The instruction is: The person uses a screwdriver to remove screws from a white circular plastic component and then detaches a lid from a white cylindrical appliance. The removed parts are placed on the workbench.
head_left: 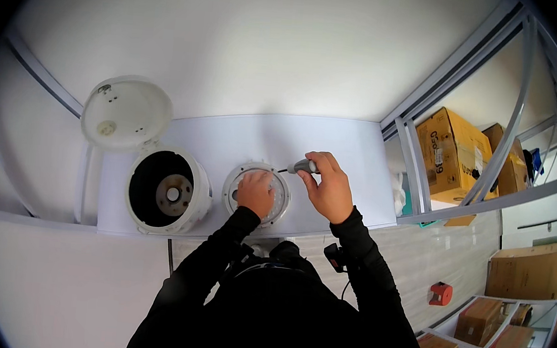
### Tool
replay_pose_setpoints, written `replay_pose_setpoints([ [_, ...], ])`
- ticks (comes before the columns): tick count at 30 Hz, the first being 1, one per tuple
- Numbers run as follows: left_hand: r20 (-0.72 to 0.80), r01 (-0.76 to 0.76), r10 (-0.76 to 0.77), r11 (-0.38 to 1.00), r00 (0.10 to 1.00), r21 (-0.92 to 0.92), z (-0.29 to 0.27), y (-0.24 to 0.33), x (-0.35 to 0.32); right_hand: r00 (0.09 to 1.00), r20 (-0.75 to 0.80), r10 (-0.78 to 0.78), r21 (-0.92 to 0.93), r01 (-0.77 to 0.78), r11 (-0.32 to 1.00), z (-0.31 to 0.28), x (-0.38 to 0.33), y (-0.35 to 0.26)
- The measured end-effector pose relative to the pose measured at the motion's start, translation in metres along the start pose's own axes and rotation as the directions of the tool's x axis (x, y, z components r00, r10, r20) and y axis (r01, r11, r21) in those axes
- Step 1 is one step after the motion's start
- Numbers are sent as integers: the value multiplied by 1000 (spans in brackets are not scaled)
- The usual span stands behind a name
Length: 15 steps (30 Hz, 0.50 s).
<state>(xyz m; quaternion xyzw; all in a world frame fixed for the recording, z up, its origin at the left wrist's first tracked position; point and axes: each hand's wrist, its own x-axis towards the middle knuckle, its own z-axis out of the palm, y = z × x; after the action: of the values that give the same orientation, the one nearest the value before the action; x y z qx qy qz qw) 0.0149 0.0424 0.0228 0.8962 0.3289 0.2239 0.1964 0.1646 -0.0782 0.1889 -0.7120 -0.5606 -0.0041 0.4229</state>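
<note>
A round grey-white cover [282, 201] with a ringed rim lies flat on the white table. My left hand [256, 192] is on top of it, fingers bent down and close together against its face; what is under the fingertips is hidden. In my right hand [332, 190] is a screwdriver [303, 167] with a grey handle, held between thumb and fingers. Its thin shaft points left to the cover's upper right rim. Left of the cover stands a white rice cooker body [201, 194], its dark inside showing a round metal heating plate [184, 195]. The cooker's white lid [128, 113] is hinged up behind it.
The white table [354, 141] meets a pale wall at the back. To the right, a grey metal frame [418, 163] borders cardboard boxes [449, 156]. Lower right are a red stool [440, 293], a large carton [525, 270] and shelves with more boxes [477, 321].
</note>
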Motion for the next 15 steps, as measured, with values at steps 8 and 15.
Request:
replay_pose_setpoints([
  [8, 53, 46, -47, 999, 997, 10, 3, 1, -1, 996, 83, -17, 49, 13, 999, 16, 22, 14],
  [15, 103, 73, -78, 996, 992, 50, -4, 5, 3, 992, 119, -41, 58, 34, 998, 20, 33, 19],
])
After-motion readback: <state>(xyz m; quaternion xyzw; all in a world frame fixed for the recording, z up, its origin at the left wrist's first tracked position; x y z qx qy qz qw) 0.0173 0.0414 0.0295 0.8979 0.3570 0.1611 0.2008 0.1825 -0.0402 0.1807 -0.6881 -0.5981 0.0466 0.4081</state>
